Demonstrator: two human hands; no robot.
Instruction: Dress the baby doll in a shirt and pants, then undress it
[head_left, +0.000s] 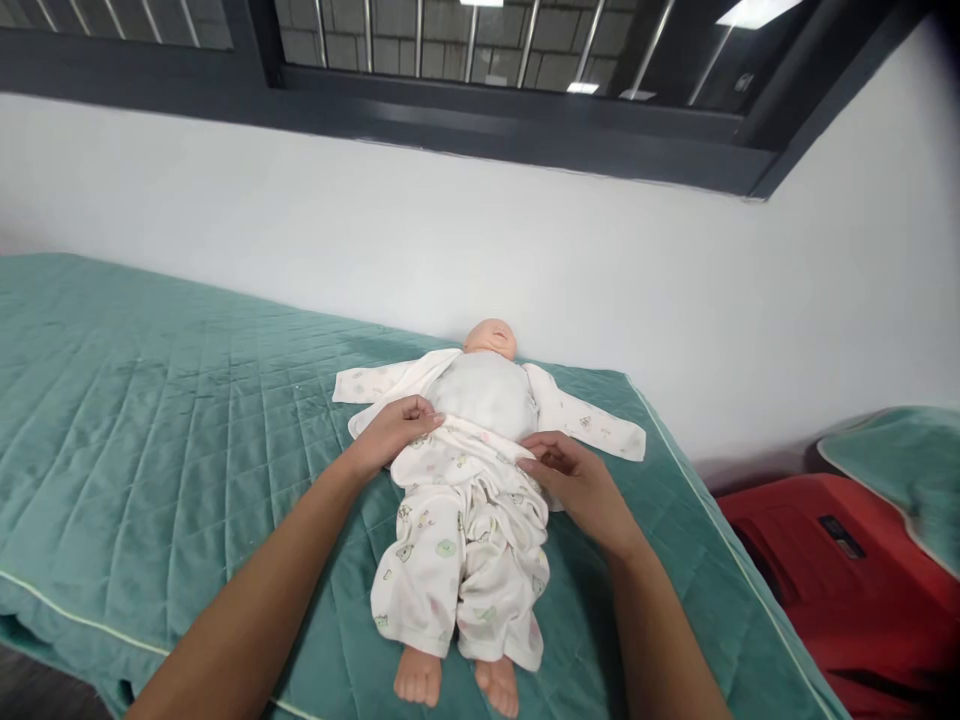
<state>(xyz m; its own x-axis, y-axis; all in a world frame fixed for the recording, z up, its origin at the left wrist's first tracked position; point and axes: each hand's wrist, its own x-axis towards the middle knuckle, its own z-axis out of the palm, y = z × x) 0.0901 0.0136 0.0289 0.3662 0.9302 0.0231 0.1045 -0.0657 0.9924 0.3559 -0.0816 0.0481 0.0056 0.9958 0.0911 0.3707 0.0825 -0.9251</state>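
Note:
A baby doll (491,340) lies on its back on a green quilted mattress (165,420), head toward the wall. It wears white printed trousers (457,560) and an open white printed jacket (592,420) spread to both sides, its grey belly bare. My left hand (394,430) grips the trousers' waistband at the doll's right hip, fingers curled. My right hand (574,475) pinches the waistband at the other hip. The doll's bare feet (457,680) point toward me.
A white wall (675,260) runs right behind the doll's head, with a dark-framed window (525,110) above. At the right, past the mattress edge, lies a red padded object (840,570) with another green cover (900,470) over it.

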